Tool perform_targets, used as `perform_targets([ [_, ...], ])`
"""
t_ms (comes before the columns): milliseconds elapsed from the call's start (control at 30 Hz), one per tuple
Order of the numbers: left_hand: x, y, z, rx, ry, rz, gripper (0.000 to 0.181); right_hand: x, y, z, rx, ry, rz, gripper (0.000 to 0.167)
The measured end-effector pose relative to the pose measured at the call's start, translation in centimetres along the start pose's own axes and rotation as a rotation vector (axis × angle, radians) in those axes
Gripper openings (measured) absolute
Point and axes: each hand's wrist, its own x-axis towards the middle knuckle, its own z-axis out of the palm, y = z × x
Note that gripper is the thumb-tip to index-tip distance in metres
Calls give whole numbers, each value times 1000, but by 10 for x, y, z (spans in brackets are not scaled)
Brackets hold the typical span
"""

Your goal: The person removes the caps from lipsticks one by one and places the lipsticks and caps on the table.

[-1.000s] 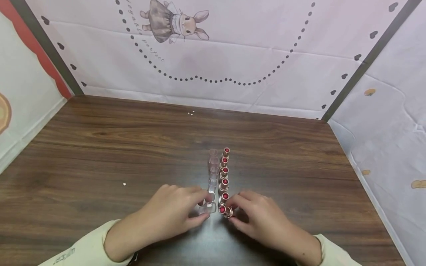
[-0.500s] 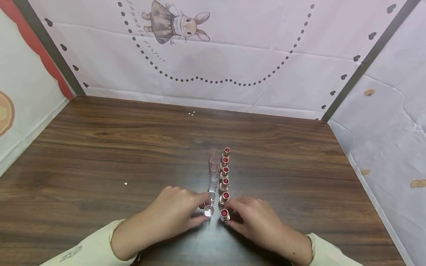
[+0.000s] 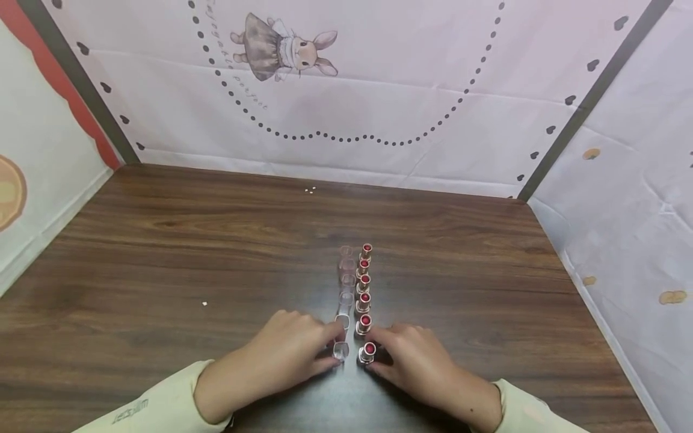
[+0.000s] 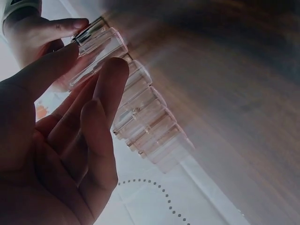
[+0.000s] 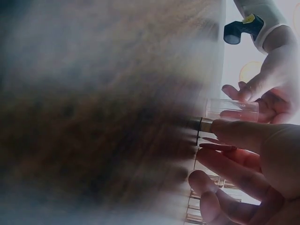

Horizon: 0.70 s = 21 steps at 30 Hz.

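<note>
My left hand [image 3: 287, 349] pinches a clear lipstick cap [image 3: 340, 351] between thumb and index finger; it stands upright, open end up, at the near end of a row of similar caps [image 3: 346, 297]. In the left wrist view this cap [image 4: 101, 57] sits between the fingertips. To the right, my right hand [image 3: 419, 364] pinches the base of an uncapped lipstick [image 3: 369, 352] with a red tip and metallic tube. That lipstick stands upright, nearest in a row of several lipsticks [image 3: 365, 300] beside the caps. My fingers partly hide its base.
The dark wooden table [image 3: 216, 234] runs back to a pink printed cloth wall [image 3: 379, 108]. A small white scrap [image 3: 204, 304] lies left of the hands, and a few more bits [image 3: 310, 190] lie near the back edge.
The nearest cap and nearest lipstick were both tilted in the hands; now they stand upright at the near ends of their rows. Both have shifted slightly toward me.
</note>
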Motion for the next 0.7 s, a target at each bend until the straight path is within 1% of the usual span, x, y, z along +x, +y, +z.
perform_targets([
  [100, 0, -2, 2, 13, -7, -6, 26, 2, 0, 2, -1, 0, 3, 31],
  [300, 0, -5, 4, 46, 26, -3, 24, 5, 0, 3, -30, 4, 19, 32],
  [400, 0, -5, 5, 54, 27, -4, 24, 5, 0, 3, -43, -3, 21, 34],
  [467, 0, -5, 5, 56, 27, -6, 24, 4, 0, 1, -59, -16, 24, 32],
  [600, -1, -3, 6, 19, 6, -7, 26, 0, 1, -4, -82, -61, 43, 29],
  [700, -3, -2, 3, -28, -9, -20, 32, -4, 3, -10, -76, -98, 67, 30],
])
